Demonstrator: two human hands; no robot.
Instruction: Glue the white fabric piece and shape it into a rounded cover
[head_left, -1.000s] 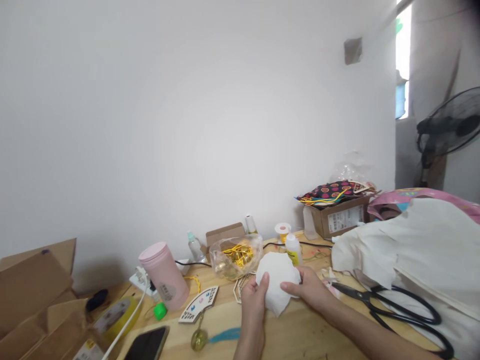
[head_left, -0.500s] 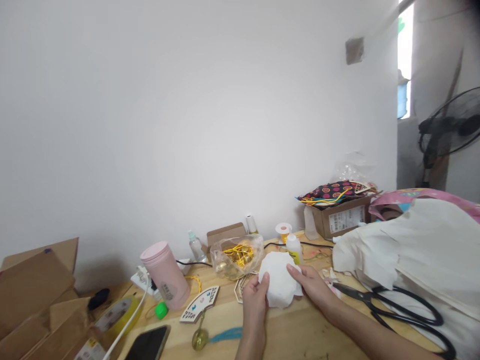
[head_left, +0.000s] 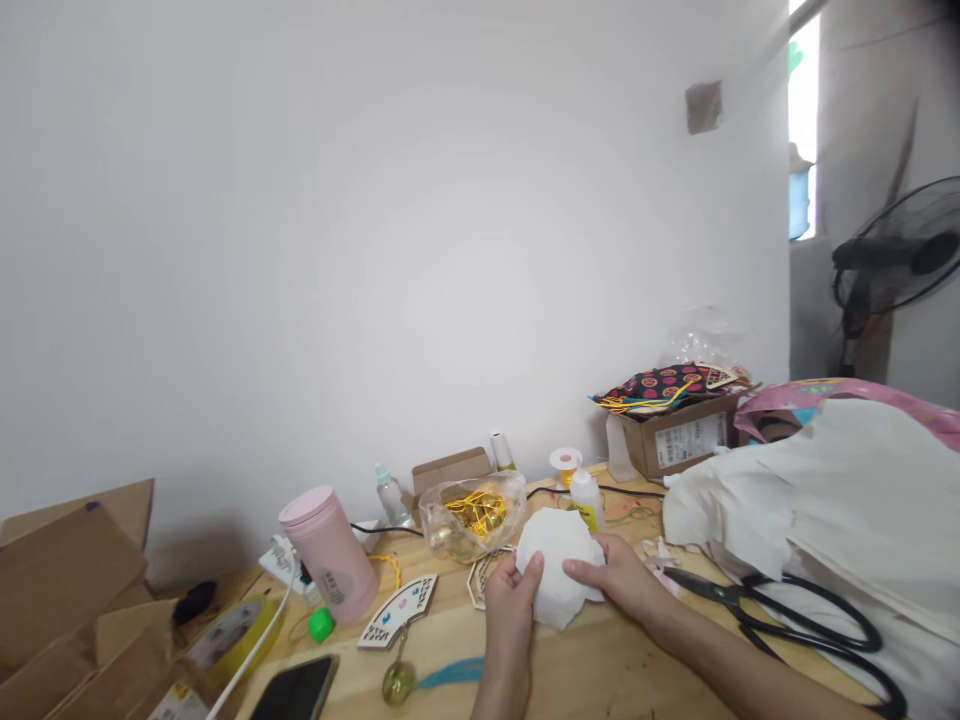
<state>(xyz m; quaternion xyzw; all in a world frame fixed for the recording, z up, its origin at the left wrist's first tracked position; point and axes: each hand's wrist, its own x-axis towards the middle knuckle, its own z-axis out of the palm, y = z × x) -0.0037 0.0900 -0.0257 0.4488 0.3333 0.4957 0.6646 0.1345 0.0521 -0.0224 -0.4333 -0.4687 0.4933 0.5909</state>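
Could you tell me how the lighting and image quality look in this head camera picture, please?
Head view: soft, even daylight; the window strip at top right is blown out; the white paper piece held by left hand and right hand is nearly featureless; the scissors look stretched by wide-angle distortion near the edge.

Left hand (head_left: 511,600): grips the round white paper piece (head_left: 556,566).
Right hand (head_left: 619,578): pinches its right edge.
Beside: big black-handled scissors (head_left: 787,615) on the wooden table (head_left: 600,670).
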